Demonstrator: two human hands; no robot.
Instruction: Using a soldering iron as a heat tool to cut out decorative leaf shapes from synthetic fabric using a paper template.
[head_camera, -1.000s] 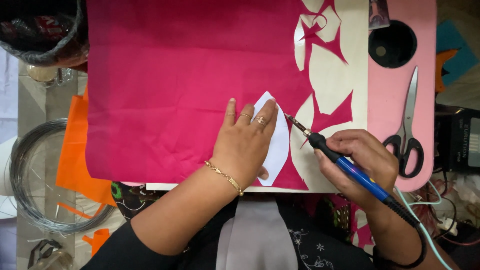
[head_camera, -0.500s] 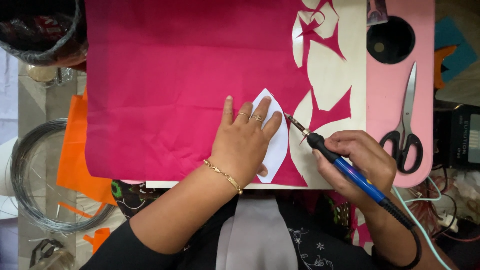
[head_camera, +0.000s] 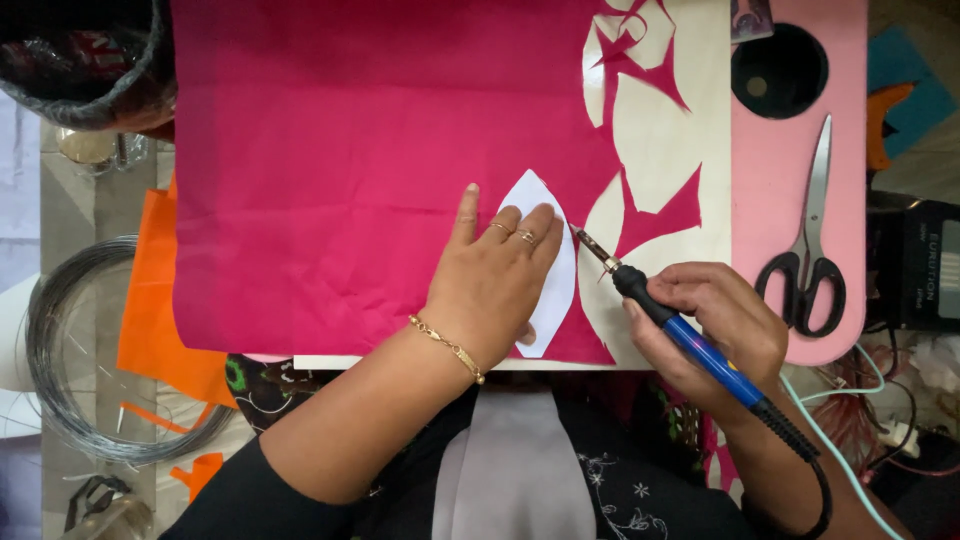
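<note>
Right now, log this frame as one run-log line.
left hand: flat on white leaf template | right hand: holds blue hot tool, tip at template edge | pink fabric under both | scissors aside

The scene was evenly and brightly lit from above, with soft, diffuse light and no hard glare. The pink fabric (head_camera: 380, 170) showed faint creases in gentle shading. A short, soft shadow lay under the left hand (head_camera: 495, 290) on its near side. The far left corner was dark, where a black container (head_camera: 85, 60) fell into shade. Focus was sharp at the centre; the scissors (head_camera: 810, 240) showed a mild sheen. Edges appeared slightly softer, without marked distortion.
</note>
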